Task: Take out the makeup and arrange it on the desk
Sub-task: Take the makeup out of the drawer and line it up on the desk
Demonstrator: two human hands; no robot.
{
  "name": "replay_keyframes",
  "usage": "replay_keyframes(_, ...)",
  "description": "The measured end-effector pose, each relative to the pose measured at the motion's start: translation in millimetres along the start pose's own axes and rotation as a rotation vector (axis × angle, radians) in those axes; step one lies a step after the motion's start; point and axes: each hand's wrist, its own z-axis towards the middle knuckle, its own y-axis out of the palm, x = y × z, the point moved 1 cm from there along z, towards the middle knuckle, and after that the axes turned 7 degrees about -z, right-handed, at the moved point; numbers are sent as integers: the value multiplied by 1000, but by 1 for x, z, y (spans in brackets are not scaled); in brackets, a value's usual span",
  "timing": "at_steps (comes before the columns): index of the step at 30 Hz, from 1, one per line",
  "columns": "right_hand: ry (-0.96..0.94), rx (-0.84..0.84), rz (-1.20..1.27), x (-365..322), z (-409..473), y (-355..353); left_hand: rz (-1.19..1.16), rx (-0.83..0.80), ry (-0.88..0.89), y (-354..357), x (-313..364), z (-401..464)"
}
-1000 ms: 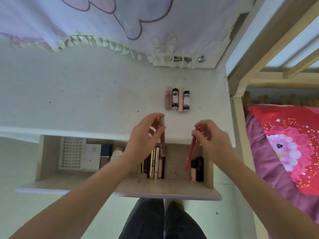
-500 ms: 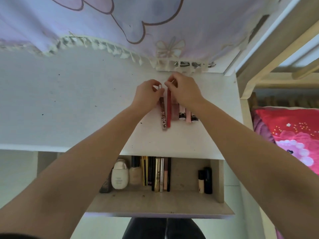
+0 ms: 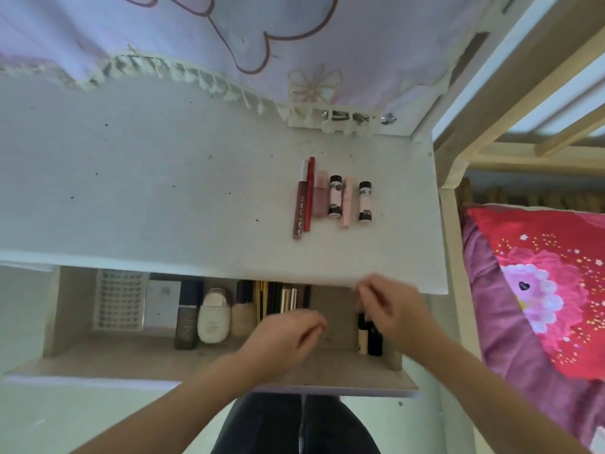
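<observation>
On the white desk [image 3: 196, 198] lies a row of makeup: a brown lip gloss [image 3: 298, 208], a red pencil [image 3: 308, 194], a pink tube [image 3: 320, 198], two black-capped tubes [image 3: 335, 196] [image 3: 365, 201] and a slim pink stick [image 3: 346, 204] between them. Below it the drawer [image 3: 209, 358] stands open. My left hand [image 3: 284, 335], blurred, hovers over several upright sticks [image 3: 281, 298] with loosely curled fingers and nothing in it. My right hand [image 3: 391, 309], also blurred, hangs over two small tubes [image 3: 370, 337] at the drawer's right end; I see nothing held.
The drawer also holds a white mesh basket [image 3: 119, 301], a white box [image 3: 162, 303], a dark bottle [image 3: 186, 321], a white bottle [image 3: 212, 317] and a beige bottle [image 3: 243, 314]. A fringed curtain [image 3: 229, 44] hangs behind the desk. A bed frame [image 3: 451, 178] with a red pillow [image 3: 540, 290] stands on the right.
Both hands laid the lip gloss and the red pencil at the left end of the row, let go, and drew back down over the open drawer.
</observation>
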Motion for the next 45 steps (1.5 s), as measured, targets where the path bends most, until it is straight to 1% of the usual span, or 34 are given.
replay_keyframes(1,62,-96,-82,13,-12,16,86,-50,4,16,-12,0)
replay_keyframes(2,115,-188,-193,27,-19,31,155,-63,-21,25,-22,5)
replay_keyframes(4,267,-359,-344,44,-19,56,276,-3,-98,39,-40,23)
replay_keyframes(5,333,-422,-400,47,-16,64,367,30,-166,42,-46,34)
replay_keyframes(7,375,-518,-536,50,-10,79,550,35,-289,50,-52,48)
replay_keyframes(10,354,-568,-679,51,-7,91,700,30,-279,63,-49,54)
replay_keyframes(12,354,-517,-681,50,-7,90,714,87,-263,65,-49,55)
replay_keyframes(14,312,-434,-661,48,-9,85,627,192,-214,64,-48,54)
replay_keyframes(15,275,-402,-645,47,-11,83,572,214,-185,62,-45,51)
replay_keyframes(17,185,-397,-591,40,-20,77,341,182,-159,56,-34,41)
replay_keyframes(18,143,-403,-554,34,-25,72,220,139,-157,52,-27,33)
replay_keyframes(19,113,-393,-499,30,-29,66,138,120,-123,46,-20,25)
replay_keyframes(20,97,-367,-415,22,-31,54,73,146,-70,37,-11,17)
replay_keyframes(21,89,-329,-316,15,-30,38,16,204,-20,25,-1,10)
replay_keyframes(23,62,-188,-153,-1,-18,-3,-74,358,51,-11,20,5)
replay_keyframes(25,86,-6,-42,-10,6,-48,-186,504,-2,-56,33,16)
replay_keyframes(27,144,168,15,-4,42,-86,-277,629,-42,-99,32,42)
replay_keyframes(29,208,257,24,12,81,-107,-297,657,-89,-131,21,75)
replay_keyframes(32,286,224,23,38,128,-104,-281,592,-196,-149,-1,121)
replay_keyframes(35,297,212,16,45,148,-85,-232,557,-243,-147,-9,147)
replay_keyframes(38,275,223,-24,38,153,-71,-191,546,-273,-142,-12,159)
replay_keyframes(40,273,246,-19,34,152,-65,-237,538,-269,-139,-13,159)
replay_keyframes(43,275,255,-3,30,145,-62,-241,505,-278,-135,-15,152)
replay_keyframes(45,269,270,21,22,131,-64,-213,541,-255,-132,-9,139)
